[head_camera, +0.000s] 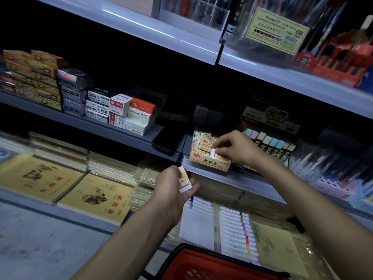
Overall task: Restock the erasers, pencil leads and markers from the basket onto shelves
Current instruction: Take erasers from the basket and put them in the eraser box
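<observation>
R hand (236, 150) pinches a white eraser (213, 152) by its end over the open eraser box (210, 161). L hand (173, 190), lower, curls its fingers round a second eraser (184, 179) in a paper sleeve. Erasers prob. light, firm w/ slight give, sleeve maybe slick, so pinch across the long sides. Box sits at the front of the grey shelf (242, 179), marker display (270, 142) just beside it, red basket (193, 259) below, aisle dim.

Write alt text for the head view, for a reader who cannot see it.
The right hand pinches a white eraser at an open box of erasers on a shop shelf, while the left hand holds a sleeved eraser lower down. A red basket sits at the bottom edge.
</observation>
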The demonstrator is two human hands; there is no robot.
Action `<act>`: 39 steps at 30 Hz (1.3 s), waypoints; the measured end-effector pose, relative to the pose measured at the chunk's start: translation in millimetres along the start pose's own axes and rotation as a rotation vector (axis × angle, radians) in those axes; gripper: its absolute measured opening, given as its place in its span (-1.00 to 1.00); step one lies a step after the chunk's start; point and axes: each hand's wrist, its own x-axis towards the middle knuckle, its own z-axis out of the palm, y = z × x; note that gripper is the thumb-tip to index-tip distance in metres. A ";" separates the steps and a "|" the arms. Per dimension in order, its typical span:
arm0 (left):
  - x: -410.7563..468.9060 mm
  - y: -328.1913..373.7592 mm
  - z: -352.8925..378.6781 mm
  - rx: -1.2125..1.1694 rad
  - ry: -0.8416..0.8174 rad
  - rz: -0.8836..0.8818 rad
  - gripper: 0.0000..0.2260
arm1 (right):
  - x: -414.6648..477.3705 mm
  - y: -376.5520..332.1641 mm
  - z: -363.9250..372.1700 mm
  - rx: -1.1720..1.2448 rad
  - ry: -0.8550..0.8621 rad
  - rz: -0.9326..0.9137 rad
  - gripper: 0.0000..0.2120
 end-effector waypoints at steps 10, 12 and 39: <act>3.6 4.8 -6.6 0.317 -0.037 0.197 -0.82 | -35.2 -29.5 9.8 0.145 0.264 -0.038 -0.94; 2.7 6.2 -6.4 0.279 -0.049 0.199 -0.77 | -49.7 -48.0 8.7 0.382 0.056 -0.017 -0.90; 8.5 13.1 -19.2 0.315 -0.020 0.238 -0.81 | -12.1 -46.4 41.7 0.249 0.447 0.325 -0.84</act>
